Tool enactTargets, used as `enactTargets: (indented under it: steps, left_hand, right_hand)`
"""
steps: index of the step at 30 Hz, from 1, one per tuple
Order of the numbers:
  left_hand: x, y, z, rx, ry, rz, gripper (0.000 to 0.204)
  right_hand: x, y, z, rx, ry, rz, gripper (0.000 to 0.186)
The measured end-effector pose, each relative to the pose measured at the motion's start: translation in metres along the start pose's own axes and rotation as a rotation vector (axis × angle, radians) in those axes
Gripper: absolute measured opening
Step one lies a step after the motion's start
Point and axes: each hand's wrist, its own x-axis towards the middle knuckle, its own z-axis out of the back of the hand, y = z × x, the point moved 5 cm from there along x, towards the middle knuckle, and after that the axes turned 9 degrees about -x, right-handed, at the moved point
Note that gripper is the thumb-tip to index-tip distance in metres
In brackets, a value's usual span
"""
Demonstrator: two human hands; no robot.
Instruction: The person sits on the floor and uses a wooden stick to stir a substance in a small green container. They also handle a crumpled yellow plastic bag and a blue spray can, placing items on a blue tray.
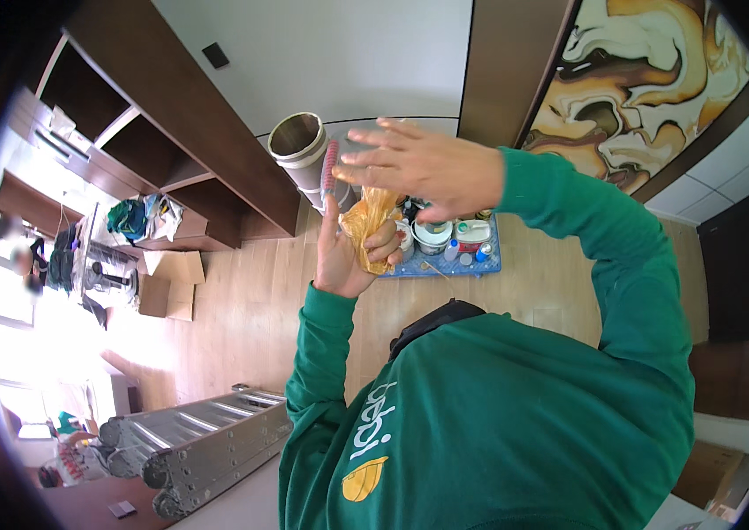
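My left hand (346,256) is closed round a crumpled, see-through amber plastic bag (369,225). A red ribbed handle (330,168) sticks up beside the left thumb; whether it joins something inside the plastic is hidden. Stretched over the top of the bag, my right hand (432,168) has its fingers apart, palm down, and partly covers the plastic. Its fingertips come close to the red handle, and I cannot tell if they touch it.
Beyond my hands, a blue-covered platform (480,265) carries several paint pots and bottles. A tall whitish bucket (297,139) stands by the white wall panel. An aluminium ladder (206,442) is at lower left, dark shelving (180,115) and cardboard (171,283) at left.
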Motion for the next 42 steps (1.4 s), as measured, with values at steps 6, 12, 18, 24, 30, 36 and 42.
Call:
enactTargets:
  steps: [6,12,18,24,30,36,42]
  left_hand:
    - [0.013,0.001,-0.009,-0.048,0.036,0.024,0.097]
    - [0.027,-0.012,0.002,0.485,-0.187,0.016,0.095]
    - [0.052,-0.06,-0.044,1.668,-0.167,-0.075,0.1]
    - [0.082,-0.013,-0.038,1.373,-0.116,0.127,0.05]
    - [0.08,-0.004,-0.02,0.963,-0.176,0.258,0.037]
    - [0.093,0.011,-0.022,0.483,-0.14,0.186,0.03]
    - [0.12,0.018,0.057,0.365,-0.312,-0.242,0.022]
  right_hand:
    - [-0.027,-0.033,-0.049,0.159,0.449,-0.142,0.03]
    - [-0.049,-0.043,-0.029,0.141,0.106,-0.14,0.011]
    - [-0.058,-0.034,-0.028,0.005,0.344,-0.153,0.012]
    - [-0.055,-0.033,-0.01,-0.028,0.159,-0.215,0.016]
    - [-0.096,-0.042,-0.008,0.209,0.058,-0.272,0.017]
    - [-0.134,-0.059,-0.056,0.321,-0.247,-0.442,0.018]
    - [-0.166,-0.019,-0.217,0.97,-0.278,-1.015,0.029]
